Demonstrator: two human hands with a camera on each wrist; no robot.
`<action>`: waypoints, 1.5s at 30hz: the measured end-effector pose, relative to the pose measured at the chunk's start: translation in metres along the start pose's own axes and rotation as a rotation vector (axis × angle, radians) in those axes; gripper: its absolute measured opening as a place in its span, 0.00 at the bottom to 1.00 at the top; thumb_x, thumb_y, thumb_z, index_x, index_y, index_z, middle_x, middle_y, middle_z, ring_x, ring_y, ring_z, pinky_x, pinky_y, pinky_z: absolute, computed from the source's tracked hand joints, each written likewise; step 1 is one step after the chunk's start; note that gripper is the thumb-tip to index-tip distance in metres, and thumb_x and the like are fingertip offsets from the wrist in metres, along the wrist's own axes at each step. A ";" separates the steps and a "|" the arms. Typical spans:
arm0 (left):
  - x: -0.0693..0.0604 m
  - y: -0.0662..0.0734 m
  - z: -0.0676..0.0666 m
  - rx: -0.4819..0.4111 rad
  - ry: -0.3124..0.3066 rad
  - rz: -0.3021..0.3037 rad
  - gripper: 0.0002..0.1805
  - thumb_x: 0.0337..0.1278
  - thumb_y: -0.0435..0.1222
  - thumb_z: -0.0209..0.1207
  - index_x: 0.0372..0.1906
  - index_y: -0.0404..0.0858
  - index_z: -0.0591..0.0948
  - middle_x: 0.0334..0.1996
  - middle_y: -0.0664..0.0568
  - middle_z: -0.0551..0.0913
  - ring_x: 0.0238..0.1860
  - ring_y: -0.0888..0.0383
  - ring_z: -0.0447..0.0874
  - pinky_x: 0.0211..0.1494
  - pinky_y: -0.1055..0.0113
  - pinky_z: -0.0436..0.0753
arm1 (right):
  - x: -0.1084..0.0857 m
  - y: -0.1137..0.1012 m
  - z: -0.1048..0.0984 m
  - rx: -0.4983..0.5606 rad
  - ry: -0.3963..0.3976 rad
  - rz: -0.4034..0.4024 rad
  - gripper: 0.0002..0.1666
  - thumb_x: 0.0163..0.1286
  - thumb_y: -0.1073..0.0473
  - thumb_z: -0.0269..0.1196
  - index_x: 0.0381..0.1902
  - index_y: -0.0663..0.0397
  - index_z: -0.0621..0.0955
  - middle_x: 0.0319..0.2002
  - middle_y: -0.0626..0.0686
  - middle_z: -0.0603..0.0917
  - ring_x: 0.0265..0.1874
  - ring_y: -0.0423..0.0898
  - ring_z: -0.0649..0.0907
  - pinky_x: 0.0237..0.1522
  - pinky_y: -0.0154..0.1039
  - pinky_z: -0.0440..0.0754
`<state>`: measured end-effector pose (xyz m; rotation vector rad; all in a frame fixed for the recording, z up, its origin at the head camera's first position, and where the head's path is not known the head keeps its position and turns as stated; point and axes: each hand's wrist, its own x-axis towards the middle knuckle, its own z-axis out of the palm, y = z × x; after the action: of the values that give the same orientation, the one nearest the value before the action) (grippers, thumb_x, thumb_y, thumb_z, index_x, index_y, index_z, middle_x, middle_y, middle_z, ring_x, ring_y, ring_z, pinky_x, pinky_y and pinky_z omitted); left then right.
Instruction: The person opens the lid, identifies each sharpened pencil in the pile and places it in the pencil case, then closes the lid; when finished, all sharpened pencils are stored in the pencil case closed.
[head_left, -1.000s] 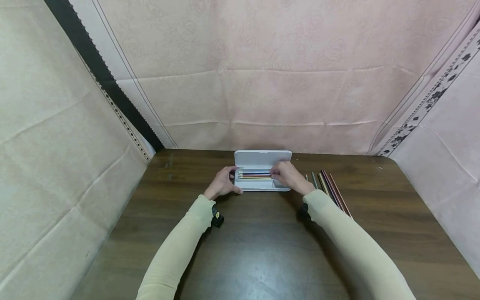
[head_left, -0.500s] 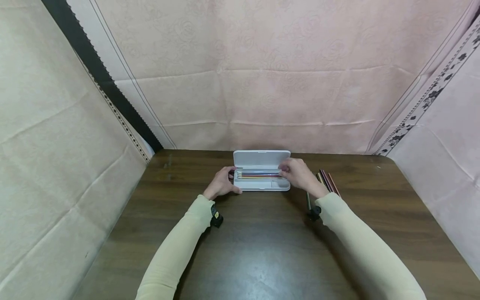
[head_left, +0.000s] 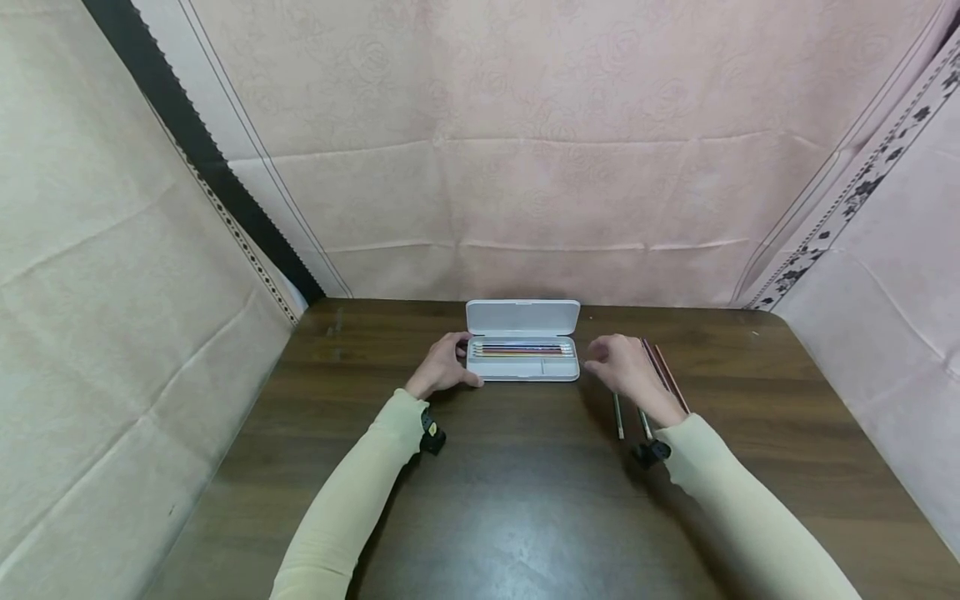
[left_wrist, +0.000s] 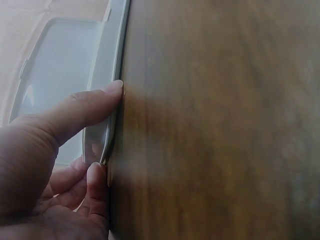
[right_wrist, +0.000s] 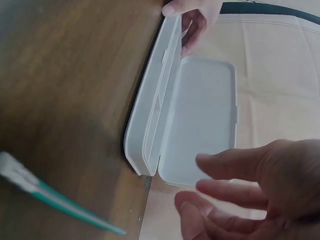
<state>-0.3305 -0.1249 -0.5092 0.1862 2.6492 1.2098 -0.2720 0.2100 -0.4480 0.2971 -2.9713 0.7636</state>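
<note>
A white pencil case (head_left: 501,369) lies on the table with its lid (head_left: 522,317) raised at the back. Several colored pencils (head_left: 521,351) lie lengthwise inside it. My left hand (head_left: 442,364) holds the case's left end, thumb along the front edge and fingers bent round the side, as the left wrist view shows. To the right of the case, my right hand (head_left: 626,367) hovers with fingers loosely bent and nothing between them. Beneath and beside it lie more pencils, partly hidden by the hand and wrist, including a reddish pencil (head_left: 671,379) and a green pencil (head_left: 618,417).
The brown wooden table (head_left: 510,500) ends just behind the case, where a pale cloth (head_left: 540,192) hangs. Further cloths hang at the left and right sides. A teal pencil (right_wrist: 65,202) with a whitish end shows close up in the right wrist view.
My right hand has let go of a pencil in the case and moved right, out of the case to above the loose pencils. My left hand has stayed on the case.
</note>
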 end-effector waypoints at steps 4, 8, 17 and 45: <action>0.000 -0.001 0.000 0.005 0.001 -0.006 0.53 0.49 0.35 0.83 0.81 0.40 0.69 0.73 0.43 0.76 0.71 0.46 0.77 0.76 0.49 0.78 | -0.013 0.005 0.000 -0.017 0.002 0.039 0.19 0.72 0.62 0.71 0.55 0.70 0.87 0.43 0.67 0.93 0.38 0.59 0.91 0.40 0.53 0.88; -0.001 0.000 -0.001 0.006 0.002 -0.009 0.53 0.49 0.35 0.84 0.81 0.41 0.69 0.73 0.43 0.76 0.71 0.46 0.77 0.76 0.49 0.78 | -0.023 0.008 0.003 -0.002 -0.005 0.083 0.16 0.70 0.63 0.73 0.49 0.71 0.85 0.32 0.61 0.88 0.27 0.51 0.82 0.29 0.41 0.77; 0.000 0.000 -0.001 -0.007 -0.005 0.005 0.54 0.48 0.34 0.84 0.81 0.40 0.69 0.72 0.42 0.76 0.71 0.46 0.77 0.76 0.49 0.78 | -0.032 0.033 0.019 0.001 -0.035 0.147 0.11 0.68 0.62 0.73 0.35 0.62 0.81 0.24 0.55 0.79 0.24 0.51 0.75 0.26 0.42 0.71; -0.001 0.002 -0.001 -0.018 -0.004 -0.005 0.53 0.48 0.34 0.84 0.81 0.41 0.69 0.71 0.43 0.76 0.70 0.46 0.77 0.76 0.48 0.78 | -0.002 0.110 0.072 -0.071 -0.074 0.196 0.16 0.59 0.59 0.77 0.20 0.51 0.79 0.21 0.52 0.80 0.21 0.49 0.78 0.22 0.42 0.75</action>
<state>-0.3299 -0.1248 -0.5073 0.1786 2.6328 1.2303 -0.2931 0.2697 -0.5630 0.0312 -3.1231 0.6756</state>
